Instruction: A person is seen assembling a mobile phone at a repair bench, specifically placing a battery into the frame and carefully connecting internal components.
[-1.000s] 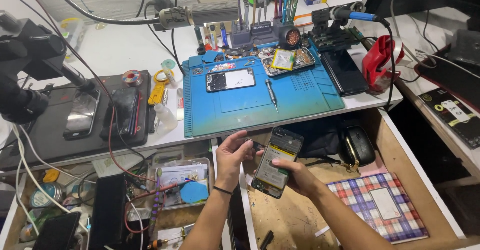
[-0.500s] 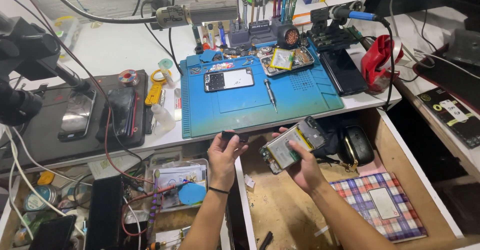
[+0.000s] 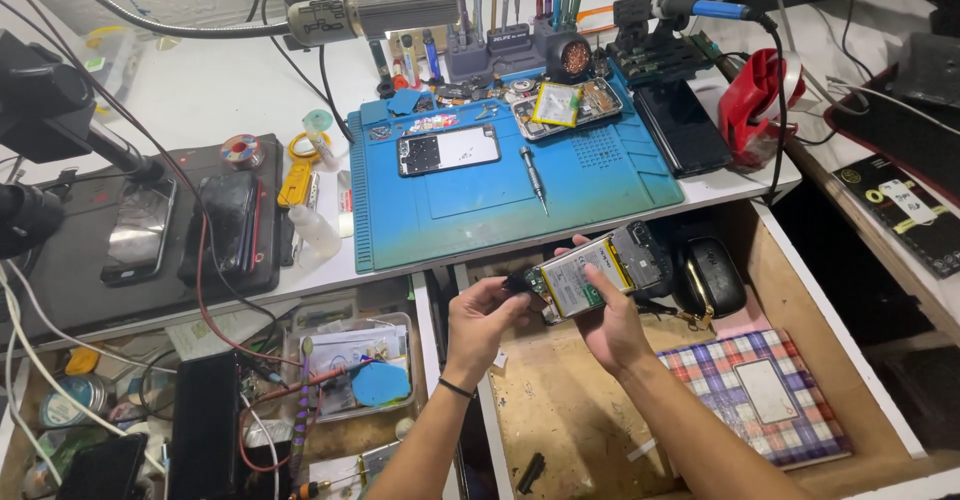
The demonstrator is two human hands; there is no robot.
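- Hands first: my right hand [image 3: 612,328] grips an opened phone [image 3: 598,272] by its lower edge, thumb lying across the yellow-green battery, the phone tilted over the open wooden drawer [image 3: 560,410].
- My left hand [image 3: 480,318] pinches a small dark piece [image 3: 517,282] at the phone's left end, fingers closed on it.
- Down in the drawer, a plaid notebook [image 3: 755,400] with a pale rectangular label lies to the right, and a black pouch [image 3: 707,275] sits just beyond the phone.
- Left of the drawer, a clear plastic box [image 3: 350,365] holds a blue round pad and papers.
- On the white table above lies a blue work mat [image 3: 500,195], with a screwdriver [image 3: 535,175] and another phone [image 3: 448,149] resting on it.
- Farther back on the mat, a tray holds a yellow battery [image 3: 556,103].
- At the far right, a black flat package [image 3: 900,210] with yellow and white label marks lies on a side shelf.
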